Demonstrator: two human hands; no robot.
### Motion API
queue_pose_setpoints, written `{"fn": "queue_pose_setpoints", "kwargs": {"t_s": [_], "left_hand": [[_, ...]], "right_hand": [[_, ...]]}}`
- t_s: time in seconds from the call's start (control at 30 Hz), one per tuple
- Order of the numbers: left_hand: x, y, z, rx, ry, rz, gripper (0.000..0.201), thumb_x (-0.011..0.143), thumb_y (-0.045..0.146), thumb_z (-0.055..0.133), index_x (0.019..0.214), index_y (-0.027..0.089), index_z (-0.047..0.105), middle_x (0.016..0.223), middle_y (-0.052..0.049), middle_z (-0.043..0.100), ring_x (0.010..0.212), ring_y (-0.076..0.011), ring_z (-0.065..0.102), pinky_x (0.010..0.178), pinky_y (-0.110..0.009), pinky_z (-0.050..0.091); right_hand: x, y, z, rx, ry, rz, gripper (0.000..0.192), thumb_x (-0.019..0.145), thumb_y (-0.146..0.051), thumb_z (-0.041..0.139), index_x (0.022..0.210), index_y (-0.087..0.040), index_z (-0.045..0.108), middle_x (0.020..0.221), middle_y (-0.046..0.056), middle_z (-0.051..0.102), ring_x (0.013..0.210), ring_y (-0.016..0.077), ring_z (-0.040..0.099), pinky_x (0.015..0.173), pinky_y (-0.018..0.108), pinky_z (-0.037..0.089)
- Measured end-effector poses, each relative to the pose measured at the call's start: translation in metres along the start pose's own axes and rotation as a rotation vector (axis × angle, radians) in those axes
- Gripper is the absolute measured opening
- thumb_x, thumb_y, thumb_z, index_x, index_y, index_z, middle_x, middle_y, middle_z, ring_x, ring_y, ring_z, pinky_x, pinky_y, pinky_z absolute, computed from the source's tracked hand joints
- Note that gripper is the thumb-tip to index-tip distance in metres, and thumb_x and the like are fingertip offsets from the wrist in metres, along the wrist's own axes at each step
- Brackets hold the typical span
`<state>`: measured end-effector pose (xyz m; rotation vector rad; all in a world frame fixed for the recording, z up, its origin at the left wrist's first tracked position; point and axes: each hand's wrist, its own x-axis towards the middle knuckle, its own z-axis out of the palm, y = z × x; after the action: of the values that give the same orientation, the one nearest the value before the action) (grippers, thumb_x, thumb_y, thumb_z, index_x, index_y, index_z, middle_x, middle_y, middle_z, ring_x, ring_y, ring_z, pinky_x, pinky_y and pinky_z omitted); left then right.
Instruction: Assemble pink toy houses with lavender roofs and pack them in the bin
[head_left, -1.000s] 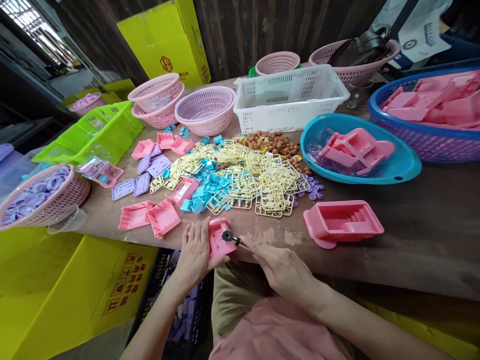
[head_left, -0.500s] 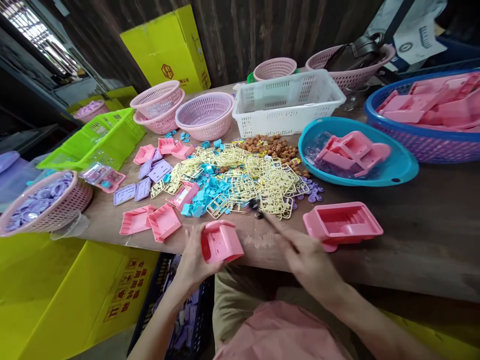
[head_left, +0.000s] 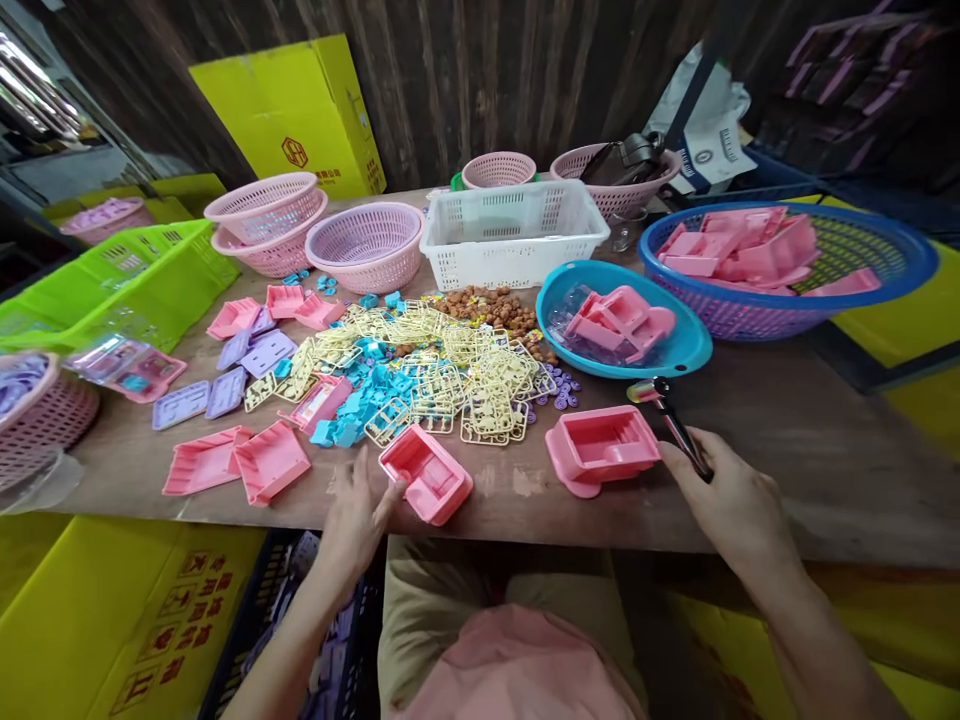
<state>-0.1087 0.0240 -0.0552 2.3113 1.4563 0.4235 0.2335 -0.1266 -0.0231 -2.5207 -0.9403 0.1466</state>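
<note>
At the near edge of the tabletop (head_left: 787,440), toward seven o'clock, the left hand (head_left: 352,520) lies open with its fingers spread, thumb and fingertips touching the left side of a pink tray part (head_left: 426,472) without closing on it. That part rests hollow side up on the wood, its long axis running from about ten o'clock to four o'clock, the narrower end pointing up-left toward the heap of yellow sprues (head_left: 450,375) and blue pieces (head_left: 360,400). Steadying it flat with a light, even press would, as I judge it, keep it from rocking on its rim.

Further right sits a second pink tray (head_left: 604,448), also open upward, lying roughly along nine to three o'clock, just below the turquoise bowl (head_left: 675,350). At four o'clock from it the right hand (head_left: 731,500) is clenched around a dark-handled tool (head_left: 675,425), whose shaft points toward eleven o'clock, its round head hovering beside the second tray's right end. Keeping the grip low on the handle should give surer aim.
</note>
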Motion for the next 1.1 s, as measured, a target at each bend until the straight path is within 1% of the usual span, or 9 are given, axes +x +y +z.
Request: {"fn": "queue_pose_setpoints", "kwargs": {"t_s": [0.1,0.17,0.33,0.5,0.63,0.8,0.93,1.03,1.1], "left_hand": [[0.007,-0.003,-0.018,0.091,-0.091,0.292,0.058,0.082,0.043,0.056,0.134,0.024,0.039,0.140,-0.015,0.032,0.129,-0.0335,0.033,0.097,-0.052,0.039],[0.010,0.001,-0.020,0.135,-0.217,0.438,0.040,0.081,0.032,0.059,0.120,0.028,0.054,0.133,-0.009,0.043,0.126,-0.0305,0.036,0.098,-0.047,0.040],[0.007,0.039,0.017,0.323,-0.099,0.373,0.025,0.082,0.019,0.055,0.104,0.024,0.065,0.090,-0.008,0.062,0.092,-0.0265,0.053,0.079,-0.040,0.050],[0.011,0.098,0.061,0.421,0.006,0.310,0.029,0.082,0.023,0.057,0.110,0.022,0.061,0.094,-0.011,0.060,0.087,-0.0279,0.055,0.066,-0.037,0.052],[0.018,0.118,0.081,0.388,0.050,0.369,0.031,0.081,0.020,0.058,0.111,0.025,0.061,0.094,-0.010,0.063,0.088,-0.0282,0.058,0.063,-0.036,0.054],[0.015,0.105,0.095,0.292,0.166,0.466,0.036,0.079,0.024,0.059,0.115,0.027,0.059,0.108,-0.011,0.062,0.090,-0.0274,0.062,0.068,-0.037,0.055],[0.017,0.071,0.078,0.132,0.384,0.468,0.056,0.084,0.034,0.051,0.137,0.024,0.034,0.135,-0.016,0.042,0.110,-0.0275,0.054,0.083,-0.037,0.051],[0.027,0.030,0.046,0.185,0.580,0.208,0.051,0.088,0.032,0.043,0.136,0.021,0.033,0.129,-0.018,0.046,0.111,-0.0300,0.052,0.087,-0.045,0.046],[0.030,0.001,0.020,0.231,0.638,-0.107,0.050,0.087,0.034,0.043,0.132,0.014,0.036,0.125,-0.021,0.047,0.115,-0.0339,0.047,0.090,-0.050,0.041]], "right_hand": [[0.007,0.000,0.008,0.059,0.016,-0.043,0.046,0.077,-0.051,0.042,0.099,-0.017,0.065,0.078,0.011,0.071,0.073,0.0286,0.065,0.059,0.033,0.045],[0.012,0.000,0.015,0.096,0.021,-0.072,0.045,0.077,-0.050,0.043,0.099,-0.017,0.065,0.078,0.010,0.071,0.073,0.0274,0.066,0.061,0.032,0.046],[0.012,0.004,0.029,0.115,0.013,-0.106,0.041,0.077,-0.042,0.042,0.099,-0.017,0.066,0.079,0.010,0.071,0.073,0.0272,0.067,0.059,0.031,0.045],[0.006,0.007,0.026,0.144,-0.001,-0.140,0.038,0.076,-0.040,0.040,0.093,-0.019,0.066,0.076,0.008,0.072,0.070,0.0268,0.068,0.055,0.030,0.047],[0.003,0.013,0.021,0.232,-0.026,-0.160,0.040,0.078,-0.046,0.039,0.091,-0.019,0.066,0.079,0.008,0.073,0.072,0.0269,0.069,0.057,0.030,0.051],[0.011,0.043,0.010,0.188,0.011,-0.129,0.050,0.081,-0.058,0.035,0.098,-0.021,0.066,0.083,0.008,0.073,0.079,0.0283,0.069,0.061,0.032,0.054],[0.028,0.087,0.006,-0.154,0.072,-0.089,0.053,0.085,-0.054,0.028,0.107,-0.022,0.065,0.076,0.010,0.072,0.067,0.0325,0.068,0.055,0.039,0.053],[0.046,0.129,0.016,-0.301,0.081,-0.192,0.048,0.084,-0.050,0.033,0.107,-0.026,0.066,0.081,0.010,0.072,0.058,0.0327,0.066,0.049,0.042,0.051],[0.064,0.154,0.028,-0.317,0.174,-0.365,0.040,0.082,-0.044,0.036,0.103,-0.033,0.068,0.086,0.007,0.071,0.060,0.0304,0.066,0.051,0.041,0.051]]}}
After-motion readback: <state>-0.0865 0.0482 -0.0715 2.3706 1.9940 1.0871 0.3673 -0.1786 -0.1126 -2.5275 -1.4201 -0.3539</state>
